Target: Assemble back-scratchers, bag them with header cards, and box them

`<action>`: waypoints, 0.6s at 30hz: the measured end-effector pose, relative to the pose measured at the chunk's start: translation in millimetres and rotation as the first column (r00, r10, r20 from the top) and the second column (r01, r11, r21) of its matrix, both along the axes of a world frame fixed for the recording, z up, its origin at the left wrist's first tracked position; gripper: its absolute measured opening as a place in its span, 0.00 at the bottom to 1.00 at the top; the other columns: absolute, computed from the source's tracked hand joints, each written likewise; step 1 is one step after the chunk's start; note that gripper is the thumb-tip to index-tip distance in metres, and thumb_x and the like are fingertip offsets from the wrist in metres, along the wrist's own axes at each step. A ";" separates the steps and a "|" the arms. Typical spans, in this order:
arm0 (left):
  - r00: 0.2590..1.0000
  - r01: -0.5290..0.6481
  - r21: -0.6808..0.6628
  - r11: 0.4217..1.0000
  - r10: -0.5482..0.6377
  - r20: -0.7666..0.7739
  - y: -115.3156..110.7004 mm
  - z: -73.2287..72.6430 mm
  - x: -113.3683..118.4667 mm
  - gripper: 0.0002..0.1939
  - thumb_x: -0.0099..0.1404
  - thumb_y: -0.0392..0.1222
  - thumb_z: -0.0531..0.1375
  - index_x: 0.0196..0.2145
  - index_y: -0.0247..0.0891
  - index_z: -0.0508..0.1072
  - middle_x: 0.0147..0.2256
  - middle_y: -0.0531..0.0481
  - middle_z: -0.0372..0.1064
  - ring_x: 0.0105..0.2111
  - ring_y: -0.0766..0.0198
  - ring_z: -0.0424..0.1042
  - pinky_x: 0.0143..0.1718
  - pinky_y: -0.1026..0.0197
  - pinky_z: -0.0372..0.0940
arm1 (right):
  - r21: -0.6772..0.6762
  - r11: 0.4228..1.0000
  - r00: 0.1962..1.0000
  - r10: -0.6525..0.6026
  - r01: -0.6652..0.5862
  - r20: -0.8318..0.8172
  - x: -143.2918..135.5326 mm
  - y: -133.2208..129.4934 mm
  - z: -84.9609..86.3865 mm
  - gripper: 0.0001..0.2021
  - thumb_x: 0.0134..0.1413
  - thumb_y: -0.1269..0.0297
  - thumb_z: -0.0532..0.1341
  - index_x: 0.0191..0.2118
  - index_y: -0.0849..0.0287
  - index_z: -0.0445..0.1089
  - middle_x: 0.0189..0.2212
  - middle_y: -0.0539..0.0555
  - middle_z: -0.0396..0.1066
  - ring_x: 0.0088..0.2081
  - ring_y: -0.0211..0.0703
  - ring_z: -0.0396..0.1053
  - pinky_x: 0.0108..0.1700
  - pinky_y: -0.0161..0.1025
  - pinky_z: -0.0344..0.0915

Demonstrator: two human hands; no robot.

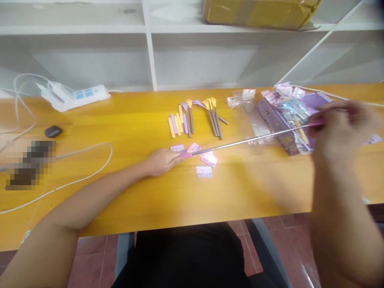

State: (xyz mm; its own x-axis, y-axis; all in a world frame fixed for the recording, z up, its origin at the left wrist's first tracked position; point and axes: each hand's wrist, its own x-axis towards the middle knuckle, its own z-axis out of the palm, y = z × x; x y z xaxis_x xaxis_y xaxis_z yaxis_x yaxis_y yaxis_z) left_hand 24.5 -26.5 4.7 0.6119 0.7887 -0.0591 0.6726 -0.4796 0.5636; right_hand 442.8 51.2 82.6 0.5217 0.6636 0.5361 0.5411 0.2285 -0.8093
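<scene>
A telescopic back scratcher [240,143] is drawn out long between my hands, its thin metal rod slanting up to the right. My left hand [163,161] is closed around its pink handle, just over the table. At the far end my right hand [336,120], somewhat blurred, grips the pink tip; the fingers hide most of that end. Small pink and purple cards [204,171] lie under and beside the handle. Behind them are several shorter back scratchers with yellow and purple claw heads [213,120], and a row of loose yellow and purple handles [177,123].
A purple box [277,126] full of plastic-wrapped items stands below my right hand. Clear plastic bags [247,106] lie left of it. A white power strip [81,98], cables and a small black case [53,131] are on the left. A cardboard box [261,12] sits on the shelf.
</scene>
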 end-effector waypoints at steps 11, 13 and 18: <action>0.960 -0.086 -0.110 0.990 0.112 0.257 -0.2 0.6 -0.3 0.31 0.82 0.63 0.43 0.30 0.40 0.68 0.24 0.54 0.59 0.27 0.62 0.62 0.33 0.60 0.58 | 0.010 0.843 0.837 0.533 -0.538 0.120 -164.5 -57.0 -44.9 0.07 0.79 0.61 0.50 0.50 0.53 0.62 0.35 0.52 0.67 0.33 0.41 0.71 0.37 0.42 0.67; 0.950 -0.086 -0.131 0.988 0.121 0.287 0.2 -0.5 -1.5 0.31 0.81 0.64 0.44 0.28 0.41 0.63 0.24 0.54 0.58 0.26 0.63 0.61 0.32 0.60 0.57 | 0.001 0.845 0.838 0.531 -0.535 0.125 -167.0 -56.7 -41.8 0.07 0.79 0.60 0.49 0.51 0.52 0.62 0.36 0.52 0.67 0.33 0.41 0.71 0.37 0.42 0.67; 0.939 -0.092 -0.185 0.978 0.147 0.312 1.3 -1.8 -2.0 0.33 0.80 0.68 0.44 0.33 0.40 0.70 0.25 0.54 0.59 0.28 0.63 0.62 0.34 0.62 0.59 | -0.079 0.798 0.796 0.602 -0.598 0.060 -155.9 -47.2 -33.0 0.08 0.77 0.56 0.55 0.50 0.53 0.63 0.33 0.51 0.67 0.32 0.41 0.70 0.36 0.41 0.65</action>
